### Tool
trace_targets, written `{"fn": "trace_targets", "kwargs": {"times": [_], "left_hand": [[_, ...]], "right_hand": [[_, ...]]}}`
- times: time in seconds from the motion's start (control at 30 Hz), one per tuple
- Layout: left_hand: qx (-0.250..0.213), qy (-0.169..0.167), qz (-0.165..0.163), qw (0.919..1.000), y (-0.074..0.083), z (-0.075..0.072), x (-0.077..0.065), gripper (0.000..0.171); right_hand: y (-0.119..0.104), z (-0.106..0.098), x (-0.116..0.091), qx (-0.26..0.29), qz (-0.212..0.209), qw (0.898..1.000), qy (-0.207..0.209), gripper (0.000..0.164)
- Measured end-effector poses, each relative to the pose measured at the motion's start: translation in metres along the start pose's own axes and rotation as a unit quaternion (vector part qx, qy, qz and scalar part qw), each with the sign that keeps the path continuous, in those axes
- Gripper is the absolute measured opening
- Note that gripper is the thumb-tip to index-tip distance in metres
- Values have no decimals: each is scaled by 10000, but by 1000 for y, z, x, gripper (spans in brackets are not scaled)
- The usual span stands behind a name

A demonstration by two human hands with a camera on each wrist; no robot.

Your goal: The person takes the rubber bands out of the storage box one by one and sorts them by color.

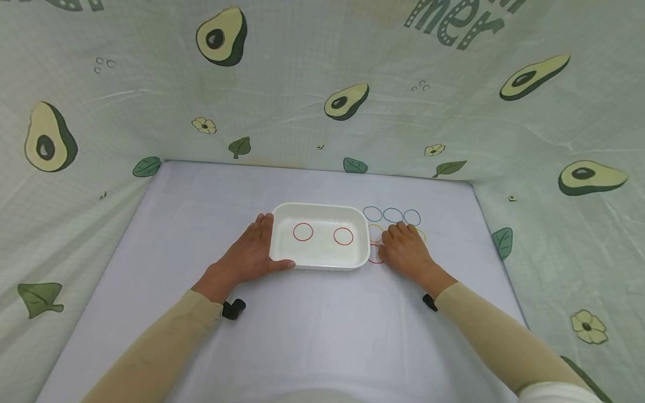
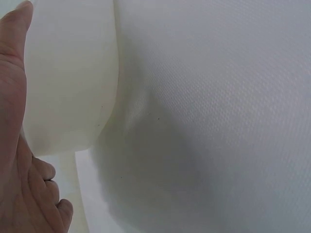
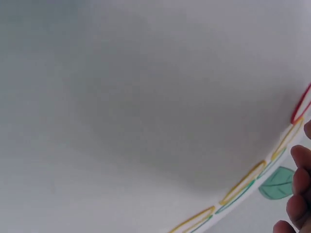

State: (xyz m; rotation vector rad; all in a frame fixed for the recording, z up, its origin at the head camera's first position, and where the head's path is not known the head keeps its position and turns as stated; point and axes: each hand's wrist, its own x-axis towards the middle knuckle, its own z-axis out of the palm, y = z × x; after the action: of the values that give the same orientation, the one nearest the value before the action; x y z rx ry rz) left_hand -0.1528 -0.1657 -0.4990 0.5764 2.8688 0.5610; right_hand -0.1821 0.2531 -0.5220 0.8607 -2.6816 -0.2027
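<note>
A white rectangular tray (image 1: pixel 318 262) sits on the table, with one thin red ring (image 1: pixel 303 240) and a second red ring (image 1: pixel 343 244) lying inside it. Against its left end rests my left hand (image 1: pixel 247 252), fingers straight and thumb along the front wall; the left wrist view shows this thumb (image 2: pixel 14 34) beside the tray wall (image 2: pixel 73 77). My right hand (image 1: pixel 408 252) bends its fingers down over the rings right of the tray. Yellow rings (image 1: pixel 375 225) and a red ring (image 1: pixel 376 263) show around it. I cannot tell whether its hidden fingertips pinch a ring.
Three blue-green rings (image 1: pixel 393 208) lie in a row behind the right hand. A white cloth (image 1: pixel 322 336) covers the table. Pale green curtains (image 1: pixel 282 112) printed with avocados and leaves stand along the back and both sides.
</note>
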Motion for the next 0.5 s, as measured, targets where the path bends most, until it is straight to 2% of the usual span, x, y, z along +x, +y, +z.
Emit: {"fn": "trace_targets", "kwargs": {"times": [0.23, 0.5], "left_hand": [[-8, 13, 22, 10000, 1, -2, 0, 130], [-18, 4, 43, 10000, 0, -2, -1, 131]], "right_hand": [[9, -9, 13, -50, 56, 9997, 250, 21], [6, -30, 45, 19, 72, 9999, 107, 24]]}}
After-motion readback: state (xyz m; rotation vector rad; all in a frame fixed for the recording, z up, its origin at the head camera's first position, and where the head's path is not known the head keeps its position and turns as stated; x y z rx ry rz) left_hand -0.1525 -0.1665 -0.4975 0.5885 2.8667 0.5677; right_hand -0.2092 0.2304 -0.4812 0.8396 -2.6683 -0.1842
